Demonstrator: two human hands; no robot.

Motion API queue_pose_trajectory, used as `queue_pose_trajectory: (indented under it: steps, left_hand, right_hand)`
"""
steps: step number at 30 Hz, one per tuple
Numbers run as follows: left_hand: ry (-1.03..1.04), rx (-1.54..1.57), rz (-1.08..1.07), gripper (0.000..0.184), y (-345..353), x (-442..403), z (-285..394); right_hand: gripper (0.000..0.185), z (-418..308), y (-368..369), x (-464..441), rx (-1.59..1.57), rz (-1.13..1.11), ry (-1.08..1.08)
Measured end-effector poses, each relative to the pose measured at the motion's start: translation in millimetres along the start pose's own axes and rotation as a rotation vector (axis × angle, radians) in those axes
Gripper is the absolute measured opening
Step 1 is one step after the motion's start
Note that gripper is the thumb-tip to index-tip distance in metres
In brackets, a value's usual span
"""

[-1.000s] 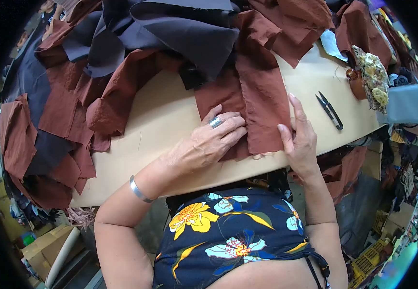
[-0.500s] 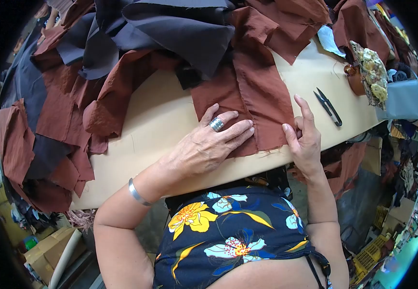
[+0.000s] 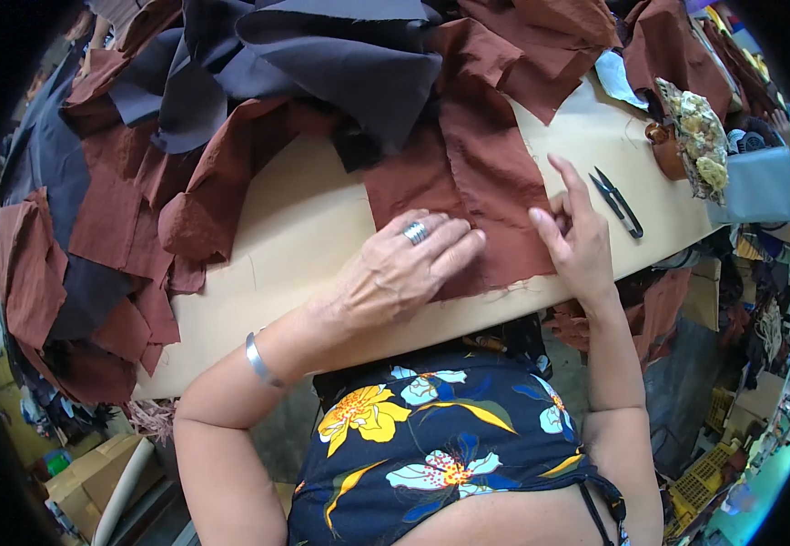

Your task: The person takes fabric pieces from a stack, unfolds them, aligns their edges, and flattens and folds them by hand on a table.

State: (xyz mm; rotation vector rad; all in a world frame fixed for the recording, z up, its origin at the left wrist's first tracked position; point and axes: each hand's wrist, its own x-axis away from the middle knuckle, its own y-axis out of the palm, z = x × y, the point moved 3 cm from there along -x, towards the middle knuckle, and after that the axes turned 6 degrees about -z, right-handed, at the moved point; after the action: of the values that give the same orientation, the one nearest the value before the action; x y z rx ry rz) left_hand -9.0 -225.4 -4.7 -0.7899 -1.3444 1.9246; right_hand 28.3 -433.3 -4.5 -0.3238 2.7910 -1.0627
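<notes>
A reddish-brown cloth strip (image 3: 502,214) with a lengthwise seam lies on the pale tabletop (image 3: 290,246), its frayed edge towards me. My left hand (image 3: 400,268), wearing a wide silver ring, rests on the left part of the strip near that edge. Its fingers are bent and close together on the cloth, with the tips partly hidden. Beside the strip's right edge is my right hand (image 3: 581,238), thumb and index finger apart, holding nothing. Small black thread snips (image 3: 615,202) lie to its right.
Dark grey cloth (image 3: 340,64) and more reddish-brown pieces (image 3: 122,214) are heaped at the back and left. At the right stand a brown pot (image 3: 668,153), a crusty pale-yellow object (image 3: 697,141) and a grey-blue box (image 3: 764,185). A yellow crate (image 3: 700,487) is below right.
The fingers of my left hand have gone from spread to bent and closer together. My right hand has moved slightly up and away from the strip's edge. The strip's two halves have shifted and spread out.
</notes>
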Motion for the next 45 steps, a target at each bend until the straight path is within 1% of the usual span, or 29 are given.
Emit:
queue_pose_trajectory:
  steps: [1, 4, 8, 10, 11, 13, 14, 17, 20, 23, 26, 27, 29, 32, 35, 38, 39, 42, 43, 44, 45]
  left_hand:
    - [-0.027, 0.035, 0.022, 0.044, 2, -1, -5]
    - [0.031, 0.034, 0.074, 0.045, 10, -1, -10]
    - [0.039, -0.016, 0.03, 0.048, 8, -1, -6]
    - [0.083, -0.074, -0.009, 0.05, 3, -2, -2]
    - [0.087, -0.044, -0.034, 0.05, 0, -3, -2]
    - [0.093, 0.014, -0.086, 0.051, -4, -4, -3]
    - [0.059, 0.02, -0.05, 0.052, -2, -4, -5]
    - [-0.023, 0.029, 0.047, 0.051, 9, -2, -11]
    - [-0.017, 0.097, 0.08, 0.049, 9, -3, -14]
    - [-0.01, 0.115, 0.097, 0.047, 8, -3, -15]
    - [-0.01, 0.078, 0.091, 0.046, 8, -3, -15]
    - [-0.019, 0.068, 0.096, 0.047, 9, -4, -14]
    - [-0.035, 0.049, 0.104, 0.048, 11, -4, -12]
    - [-0.107, -0.043, 0.062, 0.051, 7, -6, -11]
    - [-0.08, -0.109, -0.015, 0.053, 5, -5, -7]
    - [-0.035, 0.012, -0.032, 0.054, -6, 4, 18]
    - [-0.006, -0.002, -0.03, 0.058, -2, 6, 20]
    - [-0.003, 0.084, 0.024, 0.049, -2, 5, 2]
    - [-0.034, 0.091, 0.073, 0.039, -3, 1, -5]
    - [-0.008, 0.084, 0.189, 0.032, -1, -2, -13]
    - [0.0, 0.061, 0.181, 0.032, 0, -5, -19]
  right_hand:
    - [0.059, -2, 1, -8, -0.027, 0.016, 0.011]
    - [0.059, 0, 14, -21, 0.072, 0.111, -0.19]
    - [0.058, 3, 14, -20, 0.057, 0.083, -0.116]
    - [0.058, 0, 13, -20, 0.065, 0.079, -0.136]
    - [0.057, -2, 13, -20, 0.071, 0.075, -0.148]
    - [0.054, 1, 14, -18, 0.13, 0.128, -0.205]
    - [0.053, 2, 13, -15, 0.159, 0.154, -0.234]
    - [0.044, -13, 9, 13, 0.319, 0.133, -0.483]
    - [0.035, -32, 19, 38, 0.334, -0.115, -0.631]
    - [0.027, -33, 28, 40, 0.485, 0.048, -0.683]
    - [0.025, -27, 32, 40, 0.515, -0.022, -0.742]
    - [0.024, -26, 32, 39, 0.483, -0.011, -0.749]
    - [0.024, -25, 32, 41, 0.419, 0.009, -0.761]
    - [0.023, -27, 32, 43, 0.411, -0.027, -0.764]
    - [0.019, -25, 31, 45, 0.402, -0.039, -0.764]
    - [0.016, -29, 28, 55, 0.34, -0.159, -0.751]
    - [0.018, -30, 25, 55, 0.286, -0.236, -0.722]
    - [0.021, -32, 4, 29, 0.111, -0.175, -0.598]
    - [0.025, -27, 1, 20, 0.229, 0.02, -0.549]
    - [0.033, -23, -2, 10, 0.317, 0.139, -0.422]
    - [0.042, -14, -1, -1, 0.378, 0.198, -0.339]
